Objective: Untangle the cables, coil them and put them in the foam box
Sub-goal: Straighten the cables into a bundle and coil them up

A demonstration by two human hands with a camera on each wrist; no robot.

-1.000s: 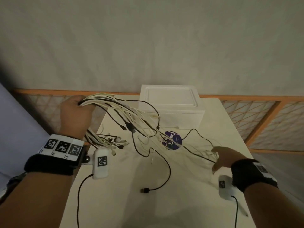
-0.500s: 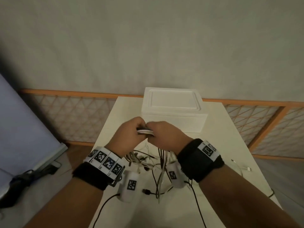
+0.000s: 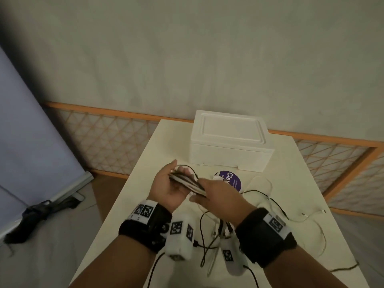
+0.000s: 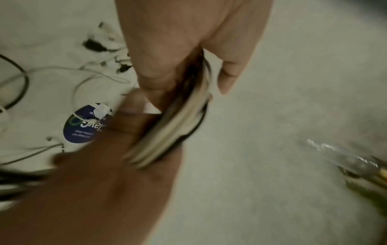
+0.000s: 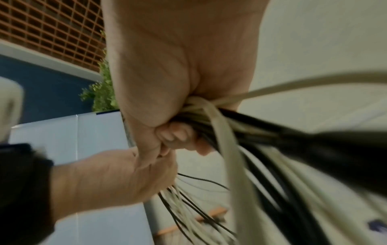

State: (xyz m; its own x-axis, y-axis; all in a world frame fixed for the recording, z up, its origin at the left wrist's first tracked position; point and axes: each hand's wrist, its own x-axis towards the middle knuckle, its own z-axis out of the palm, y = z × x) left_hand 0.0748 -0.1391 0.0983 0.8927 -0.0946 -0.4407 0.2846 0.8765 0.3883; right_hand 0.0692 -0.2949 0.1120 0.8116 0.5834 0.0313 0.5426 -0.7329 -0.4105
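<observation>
A bundle of white and black cables (image 3: 184, 180) runs between my two hands above the middle of the table. My left hand (image 3: 176, 175) holds its far end, fingers curled round the strands (image 4: 184, 119). My right hand (image 3: 200, 197) grips the near end in a fist (image 5: 180, 137), and the loose tails (image 5: 240, 165) hang down from it under my wrists (image 3: 209, 235). The white foam box (image 3: 228, 140) stands at the back of the table with its lid on, beyond both hands.
A round purple sticker (image 3: 230, 180) lies on the white table (image 3: 128, 204) just in front of the box. Thin loose cables (image 3: 270, 202) trail over the table's right half towards its edge. An orange lattice fence (image 3: 108, 134) runs behind the table.
A second ago my hands were far apart, the left lifting the tangle at the left. They have come together in the middle, and both now hold the gathered bundle.
</observation>
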